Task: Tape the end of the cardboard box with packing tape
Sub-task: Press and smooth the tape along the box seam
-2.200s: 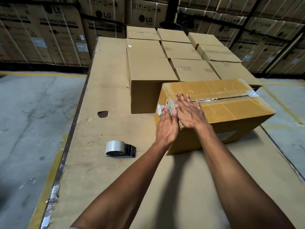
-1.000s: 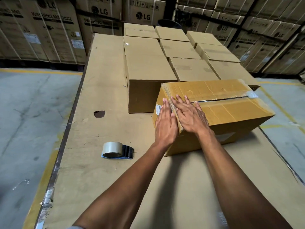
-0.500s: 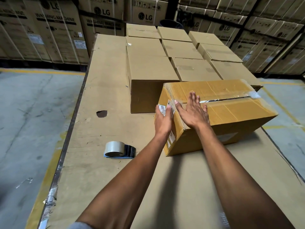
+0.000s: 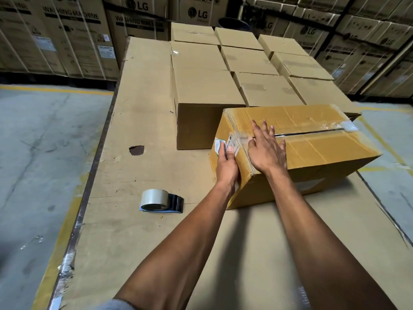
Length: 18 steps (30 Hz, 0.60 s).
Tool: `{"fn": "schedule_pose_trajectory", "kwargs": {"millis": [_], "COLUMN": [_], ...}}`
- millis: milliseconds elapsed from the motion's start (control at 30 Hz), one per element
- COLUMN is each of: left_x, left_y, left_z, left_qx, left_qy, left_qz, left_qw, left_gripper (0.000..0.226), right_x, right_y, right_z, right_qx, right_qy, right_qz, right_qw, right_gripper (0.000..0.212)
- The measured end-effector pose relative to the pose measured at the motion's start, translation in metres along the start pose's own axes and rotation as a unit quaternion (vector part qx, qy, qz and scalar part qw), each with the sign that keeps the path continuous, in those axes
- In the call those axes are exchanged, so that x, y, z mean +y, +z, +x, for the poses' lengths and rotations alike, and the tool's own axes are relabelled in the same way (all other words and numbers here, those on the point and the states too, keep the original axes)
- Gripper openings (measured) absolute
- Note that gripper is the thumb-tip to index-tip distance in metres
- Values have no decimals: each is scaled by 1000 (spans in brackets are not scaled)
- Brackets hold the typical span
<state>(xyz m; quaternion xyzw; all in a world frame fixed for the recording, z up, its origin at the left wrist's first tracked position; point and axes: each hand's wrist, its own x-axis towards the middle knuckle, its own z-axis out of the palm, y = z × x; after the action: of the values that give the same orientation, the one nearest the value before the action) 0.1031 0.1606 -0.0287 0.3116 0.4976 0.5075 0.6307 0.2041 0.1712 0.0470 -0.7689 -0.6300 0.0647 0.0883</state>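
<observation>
A brown cardboard box [image 4: 312,139] lies on the work surface, its top seam covered with clear tape that wraps over the near-left end. My right hand [image 4: 267,148] rests flat on the box top at that end, fingers spread over the taped seam. My left hand [image 4: 226,163] presses against the box's left end face, just below a white label [image 4: 220,145], fingers flat on the tape. A roll of clear packing tape [image 4: 154,199] in a dark dispenser lies on the surface to the left of both hands, untouched.
Several closed cardboard boxes [image 4: 223,68] stand in rows behind the taped box. The cardboard-covered table [image 4: 143,108] has a small hole [image 4: 136,150] and a metal edge on the left. Concrete floor lies on both sides. Stacked washing machine cartons [image 4: 67,30] line the back.
My left hand slid from the box's top corner down onto its end face. My right hand shifted slightly forward along the top seam. The tape roll stayed put.
</observation>
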Motion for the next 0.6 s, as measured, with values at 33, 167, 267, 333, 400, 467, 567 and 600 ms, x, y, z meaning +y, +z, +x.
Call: {"fn": "schedule_pose_trajectory", "kwargs": {"millis": [33,167,267,333,400,467,567,600], "left_x": [5,18,11,0,-12,-17,-14,-12], "left_y": [1,14,20,19,18,18,16,16], "left_z": [-1,-1,-5,-9,-11,-12,-13,-14], "left_qx": [10,6,26,53,57,52,56,56], "left_qy": [1,18,107,183,226,231,210,205], "left_qz": [10,-35,95,154,167,175,209,220], "left_qw": [1000,999,989,970,958,956,953,952], "left_gripper": [54,60,57,58,58,58,57,57], "right_x": [0,-3,-2,0,0,1,1,0], "right_y": [0,-1,0,-2,-5,-5,-3,-2], "right_z": [-1,-2,-1,-6,-12,-17,-16,-15], "right_qx": [6,-11,-2,29,49,31,2,-2], "right_qy": [-2,34,18,-31,-103,-139,-134,-134], "right_qz": [-1,2,-5,15,33,33,26,22], "right_qw": [1000,999,1000,999,993,989,991,991], "right_gripper": [65,85,75,65,54,48,49,51]}}
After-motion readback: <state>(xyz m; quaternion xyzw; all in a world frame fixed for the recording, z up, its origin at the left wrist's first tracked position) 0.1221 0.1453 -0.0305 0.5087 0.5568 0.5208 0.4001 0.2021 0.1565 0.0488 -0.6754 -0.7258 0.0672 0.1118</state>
